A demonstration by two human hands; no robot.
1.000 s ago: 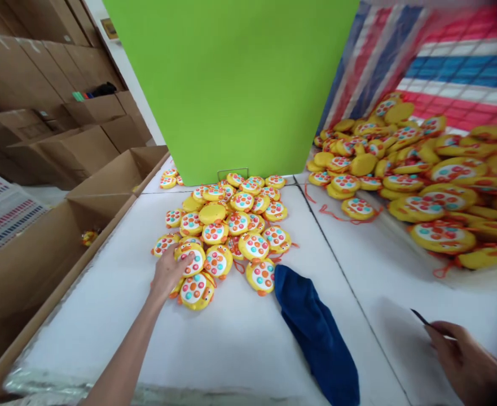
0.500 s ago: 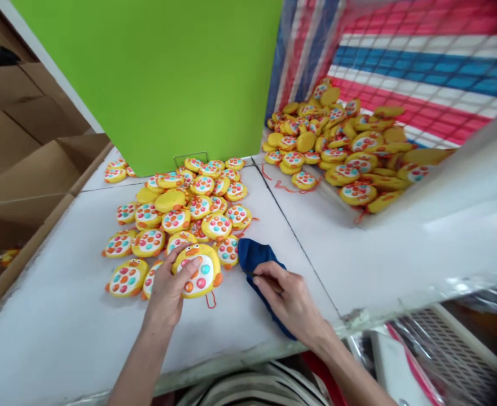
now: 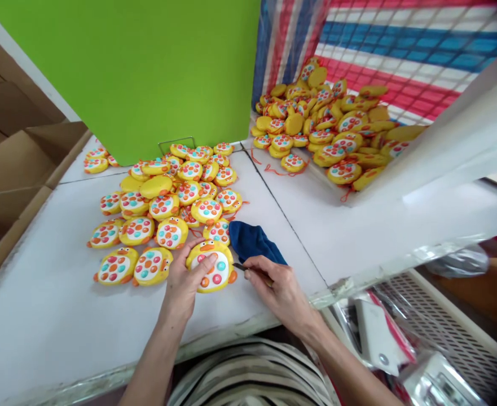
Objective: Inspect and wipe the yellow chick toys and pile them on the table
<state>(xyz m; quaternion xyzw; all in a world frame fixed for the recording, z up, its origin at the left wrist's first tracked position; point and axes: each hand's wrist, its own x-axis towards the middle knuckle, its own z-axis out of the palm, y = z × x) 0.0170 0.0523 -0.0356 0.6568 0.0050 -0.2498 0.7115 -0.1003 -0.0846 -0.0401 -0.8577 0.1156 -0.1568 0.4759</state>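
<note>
My left hand (image 3: 184,279) grips a yellow duck toy (image 3: 212,266), its white belly dotted with coloured bumps facing up and my thumb across it. In my right hand (image 3: 276,285) is a slim dark tool like a small blade (image 3: 240,267), pinched between thumb and fingers. The tool's tip lies close to the duck's right edge; whether it touches, I cannot tell. A dark blue cloth (image 3: 256,242) rests on the table just beyond my right hand. More duck toys (image 3: 152,266) lie in rows and a loose pile beyond my left hand.
A green board (image 3: 146,73) stands behind the pile. At the right, a heap of similar toys (image 3: 333,129) lies against a striped sheet and mesh. Cardboard boxes (image 3: 20,152) line the left side. Below the table's front edge, a white perforated basket (image 3: 451,316) holds plastic-wrapped items.
My right hand has moved from the blue cloth to beside the held duck, and the dark tool now shows. The duck stays in my left hand. The view has shifted slightly.
</note>
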